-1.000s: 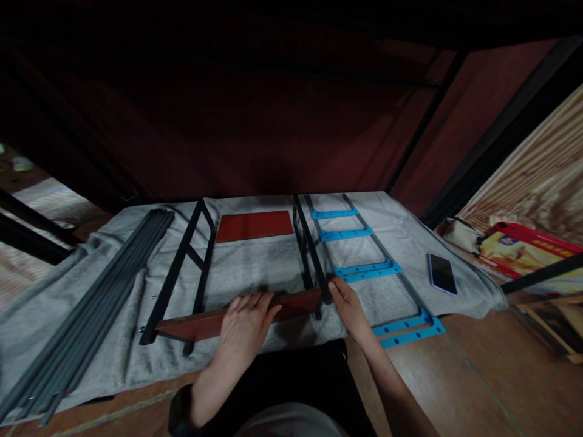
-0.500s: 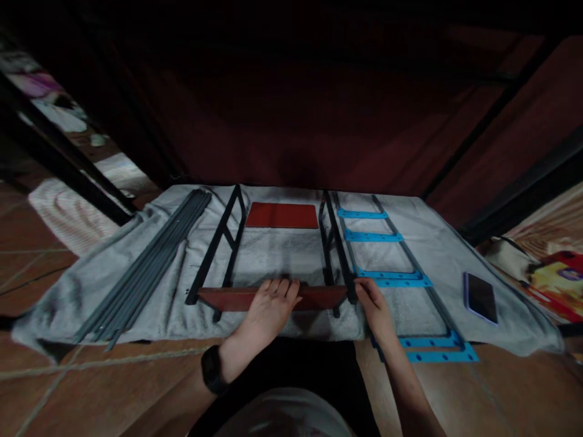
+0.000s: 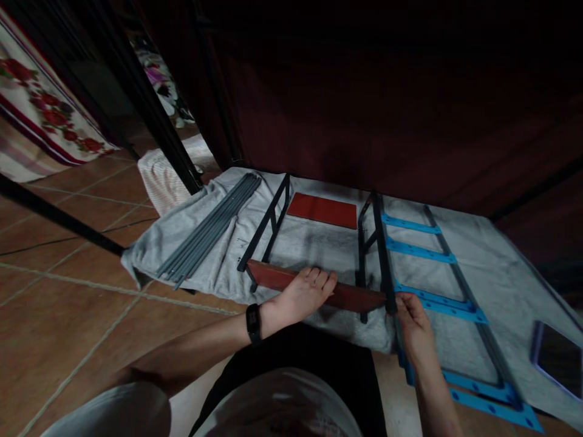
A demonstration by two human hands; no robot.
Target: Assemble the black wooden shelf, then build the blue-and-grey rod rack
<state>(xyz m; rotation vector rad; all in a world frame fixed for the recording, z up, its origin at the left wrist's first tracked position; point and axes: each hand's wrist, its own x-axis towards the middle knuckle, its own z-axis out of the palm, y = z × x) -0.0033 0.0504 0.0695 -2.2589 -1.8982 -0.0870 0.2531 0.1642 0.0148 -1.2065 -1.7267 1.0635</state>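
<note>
A reddish-brown board [image 3: 273, 278] spans the near ends of two black metal side frames on a grey cloth [image 3: 460, 255]. My left hand [image 3: 304, 295] lies over the board's top edge, fingers curled on it. My right hand [image 3: 411, 315] pinches the near end of the right black frame [image 3: 381, 255], where the board meets it. The left black frame [image 3: 266, 222] stands at the board's other end. A second red board [image 3: 322, 210] lies flat between the frames, farther back.
A grey frame with blue cross plates [image 3: 426, 252] lies right of the black frames. A bundle of grey rods [image 3: 208, 229] lies on the cloth's left. A phone [image 3: 558, 359] rests at the right edge. Tiled floor is on the left, with a black post [image 3: 150, 109].
The view has swung left, so everything sits further right and the phone nears the frame edge. Both hands keep their hold on the board and the right frame.
</note>
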